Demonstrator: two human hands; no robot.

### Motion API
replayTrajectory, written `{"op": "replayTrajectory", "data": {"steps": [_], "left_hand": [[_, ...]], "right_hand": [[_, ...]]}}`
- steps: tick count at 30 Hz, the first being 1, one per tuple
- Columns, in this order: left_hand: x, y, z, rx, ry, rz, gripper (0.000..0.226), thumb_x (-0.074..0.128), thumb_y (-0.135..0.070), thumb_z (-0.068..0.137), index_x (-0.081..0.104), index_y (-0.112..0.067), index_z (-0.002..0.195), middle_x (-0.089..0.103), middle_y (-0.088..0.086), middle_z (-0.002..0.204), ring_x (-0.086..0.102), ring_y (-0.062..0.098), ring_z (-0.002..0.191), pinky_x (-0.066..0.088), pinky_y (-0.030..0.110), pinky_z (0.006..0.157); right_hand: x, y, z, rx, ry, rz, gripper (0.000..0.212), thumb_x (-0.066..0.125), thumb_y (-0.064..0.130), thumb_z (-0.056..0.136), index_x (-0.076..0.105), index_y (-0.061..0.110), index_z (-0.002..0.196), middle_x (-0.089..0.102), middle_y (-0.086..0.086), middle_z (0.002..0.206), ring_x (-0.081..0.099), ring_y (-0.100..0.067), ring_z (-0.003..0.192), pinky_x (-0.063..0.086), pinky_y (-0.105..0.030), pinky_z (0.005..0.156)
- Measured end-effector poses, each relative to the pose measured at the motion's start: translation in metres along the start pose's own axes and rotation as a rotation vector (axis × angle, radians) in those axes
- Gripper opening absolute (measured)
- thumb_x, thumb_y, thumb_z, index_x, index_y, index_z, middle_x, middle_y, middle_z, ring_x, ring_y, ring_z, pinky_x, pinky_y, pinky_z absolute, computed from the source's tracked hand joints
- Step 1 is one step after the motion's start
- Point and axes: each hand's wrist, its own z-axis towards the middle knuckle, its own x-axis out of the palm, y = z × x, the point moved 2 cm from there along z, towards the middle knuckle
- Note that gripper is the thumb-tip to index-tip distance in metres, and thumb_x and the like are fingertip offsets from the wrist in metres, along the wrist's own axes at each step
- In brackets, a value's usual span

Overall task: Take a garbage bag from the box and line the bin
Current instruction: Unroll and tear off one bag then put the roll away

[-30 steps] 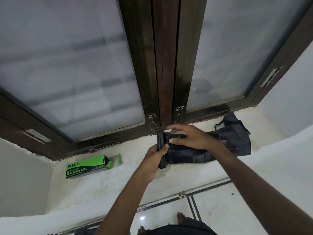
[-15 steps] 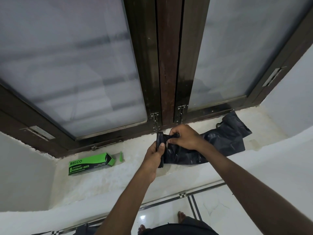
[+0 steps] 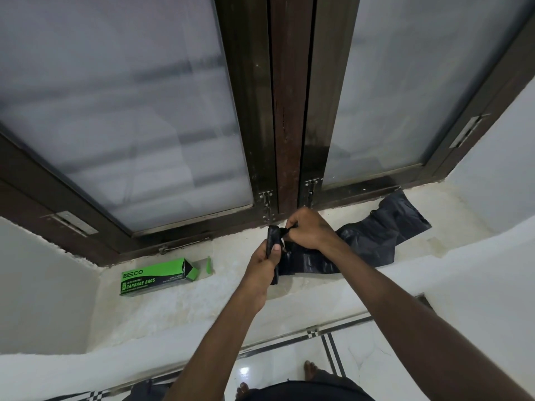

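Observation:
A black roll of garbage bags (image 3: 273, 238) stands upright over the white window sill (image 3: 179, 302), and my left hand (image 3: 265, 257) is closed around it. My right hand (image 3: 308, 230) pinches the top corner of the unrolled black garbage bag (image 3: 379, 238), right beside the roll. That bag trails to the right across the sill, crumpled and partly flat. The green garbage bag box (image 3: 153, 276) lies on its side at the left of the sill, its right end flap open. No bin is in view.
A dark wooden window frame (image 3: 289, 111) with frosted panes rises directly behind the sill, with small latches at its base. White walls close in on both sides. Below the sill is a white tiled floor (image 3: 376, 357) with black lines, and my bare feet show there.
My right hand has moved from lying flat over the bag to pinching its top edge next to the roll. The hands have drawn closer together, and the loose bag has spread farther right.

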Motion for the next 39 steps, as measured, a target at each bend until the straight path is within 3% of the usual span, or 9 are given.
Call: {"op": "replayTrajectory", "data": {"steps": [3, 9, 13, 18, 24, 27, 33, 37, 39], "left_hand": [[-0.005, -0.002, 0.002, -0.053, -0.022, -0.067, 0.026, 0.048, -0.028, 0.104, 0.066, -0.021, 0.12, 0.073, 0.005, 0.117, 0.067, 0.021, 0.11, 0.051, 0.034, 0.09], [-0.016, -0.02, 0.006, -0.029, -0.144, 0.044, 0.036, 0.068, -0.05, 0.087, 0.066, -0.024, 0.112, 0.073, -0.002, 0.105, 0.069, 0.014, 0.098, 0.051, 0.024, 0.071], [-0.017, -0.025, 0.01, 0.03, -0.138, 0.058, 0.01, 0.065, -0.026, 0.095, 0.072, -0.023, 0.1, 0.075, 0.003, 0.103, 0.069, 0.018, 0.094, 0.05, 0.021, 0.066], [-0.015, -0.027, 0.009, 0.063, -0.111, -0.031, 0.012, 0.06, -0.015, 0.098, 0.071, -0.017, 0.103, 0.075, 0.0, 0.094, 0.069, 0.013, 0.086, 0.052, 0.014, 0.058], [-0.008, -0.028, 0.007, 0.091, -0.063, -0.028, 0.016, 0.056, -0.009, 0.099, 0.07, -0.016, 0.103, 0.074, -0.002, 0.092, 0.067, 0.01, 0.084, 0.051, 0.014, 0.058], [-0.009, -0.03, 0.005, 0.1, -0.043, 0.024, 0.019, 0.055, -0.004, 0.098, 0.068, -0.018, 0.099, 0.073, -0.004, 0.09, 0.066, 0.008, 0.082, 0.05, 0.013, 0.06], [-0.011, -0.026, 0.005, 0.121, -0.011, 0.11, 0.015, 0.054, -0.001, 0.097, 0.065, -0.01, 0.099, 0.07, 0.002, 0.091, 0.064, 0.021, 0.092, 0.052, 0.026, 0.075], [-0.001, -0.038, -0.005, 0.268, 0.103, 0.161, 0.034, 0.045, 0.022, 0.079, 0.061, -0.008, 0.076, 0.066, 0.01, 0.081, 0.06, 0.012, 0.074, 0.046, 0.017, 0.064], [0.009, -0.043, -0.01, 0.316, 0.131, 0.19, 0.031, 0.043, 0.018, 0.068, 0.057, -0.009, 0.072, 0.06, 0.016, 0.081, 0.057, 0.013, 0.072, 0.044, 0.015, 0.062]], "right_hand": [[-0.001, 0.001, -0.003, -0.044, -0.006, -0.028, 0.008, 0.071, 0.007, 0.08, 0.078, 0.01, 0.079, 0.074, -0.006, 0.08, 0.067, -0.018, 0.077, 0.052, -0.031, 0.068], [-0.009, 0.003, -0.009, -0.179, 0.059, -0.083, 0.007, 0.075, 0.019, 0.085, 0.077, 0.016, 0.091, 0.067, 0.009, 0.082, 0.06, -0.008, 0.078, 0.04, -0.021, 0.064], [-0.011, 0.008, -0.011, -0.213, 0.045, -0.063, 0.005, 0.074, 0.021, 0.087, 0.073, 0.024, 0.083, 0.067, 0.011, 0.079, 0.06, -0.006, 0.078, 0.046, -0.028, 0.069], [-0.01, 0.007, -0.014, -0.196, 0.001, -0.048, 0.016, 0.071, 0.02, 0.088, 0.063, 0.025, 0.076, 0.062, 0.008, 0.076, 0.057, -0.009, 0.075, 0.041, -0.026, 0.064], [-0.003, 0.011, -0.011, -0.096, -0.059, -0.066, 0.028, 0.067, 0.01, 0.086, 0.053, 0.023, 0.066, 0.064, -0.001, 0.076, 0.062, -0.018, 0.078, 0.049, -0.032, 0.07], [-0.001, 0.011, -0.009, -0.076, -0.028, -0.1, 0.017, 0.067, 0.008, 0.083, 0.061, 0.018, 0.07, 0.066, -0.003, 0.078, 0.063, -0.02, 0.08, 0.049, -0.032, 0.07], [0.002, 0.01, -0.005, -0.018, 0.008, -0.139, 0.03, 0.065, 0.005, 0.078, 0.055, 0.024, 0.058, 0.059, 0.004, 0.068, 0.063, -0.021, 0.079, 0.044, -0.027, 0.064], [-0.003, -0.006, -0.005, 0.113, -0.053, -0.232, 0.011, 0.064, 0.012, 0.086, 0.072, 0.017, 0.08, 0.071, -0.008, 0.093, 0.066, -0.028, 0.093, 0.047, -0.029, 0.076], [-0.004, -0.018, -0.005, 0.156, -0.063, -0.237, 0.009, 0.064, 0.014, 0.086, 0.073, 0.015, 0.085, 0.072, -0.011, 0.099, 0.067, -0.029, 0.097, 0.047, -0.029, 0.077]]}}
